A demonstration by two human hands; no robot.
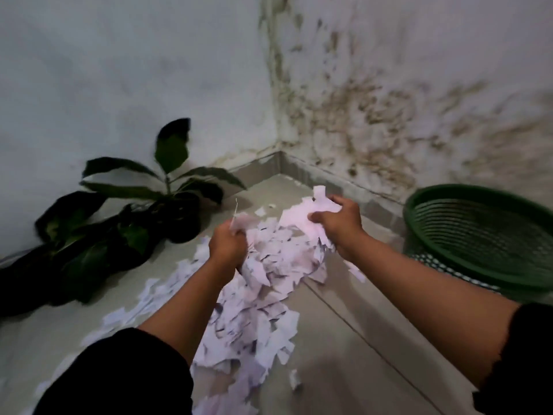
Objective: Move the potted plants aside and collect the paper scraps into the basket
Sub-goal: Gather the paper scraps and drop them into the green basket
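Observation:
A long heap of white paper scraps (pixel 254 319) runs across the tiled floor from the corner toward me. My left hand (pixel 226 245) is closed around a bunch of scraps lifted above the heap. My right hand (pixel 336 224) grips a bigger wad of scraps, held a little higher and further right. A green plastic basket (pixel 478 235) stands at the right against the wall, tilted toward me, with no paper visible inside. Two dark-leaved potted plants (pixel 167 199) (pixel 74 259) sit at the left along the wall.
The floor ends in a corner of two stained white walls (pixel 279 157) just beyond the heap. Loose scraps (pixel 294 380) lie apart from the heap. Bare tile (pixel 374 339) lies between the heap and the basket.

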